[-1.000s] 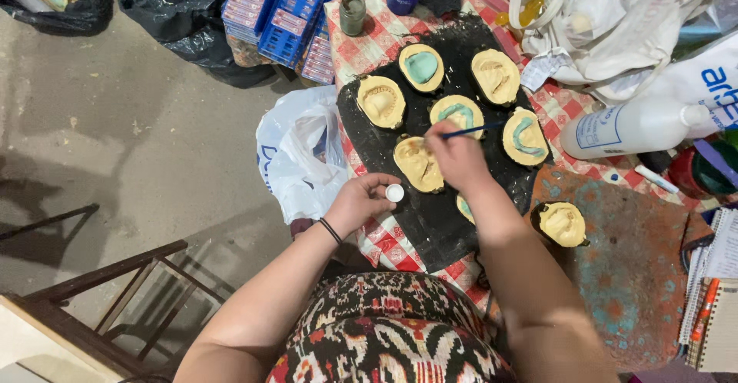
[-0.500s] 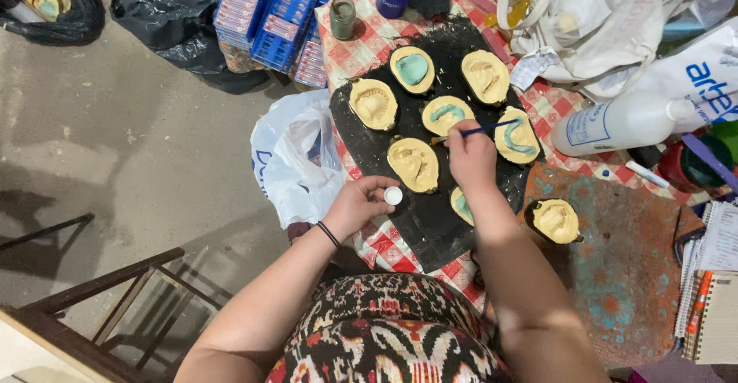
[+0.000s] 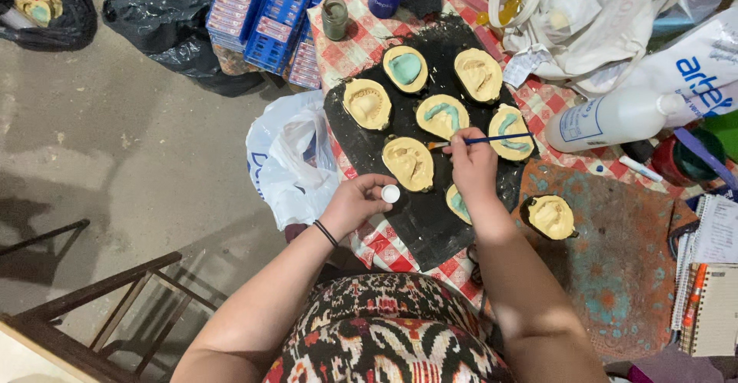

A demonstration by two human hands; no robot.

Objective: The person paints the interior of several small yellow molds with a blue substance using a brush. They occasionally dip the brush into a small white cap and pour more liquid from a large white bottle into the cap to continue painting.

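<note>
The right hand (image 3: 473, 164) pinches a thin blue paintbrush (image 3: 492, 139), its tip over a yellow mold (image 3: 442, 116) on the black sheet (image 3: 423, 221). The left hand (image 3: 355, 202) grips a small white cap (image 3: 390, 194) just beside another mold (image 3: 409, 164).

Right hand (image 3: 473, 164) grips a thin blue-handled brush (image 3: 492, 139), tip on a yellow mould (image 3: 442, 116) streaked turquoise. Left hand (image 3: 355, 202) pinches a small white cap (image 3: 390, 194) at the black sheet's (image 3: 430, 221) edge, more moulds around.
</note>
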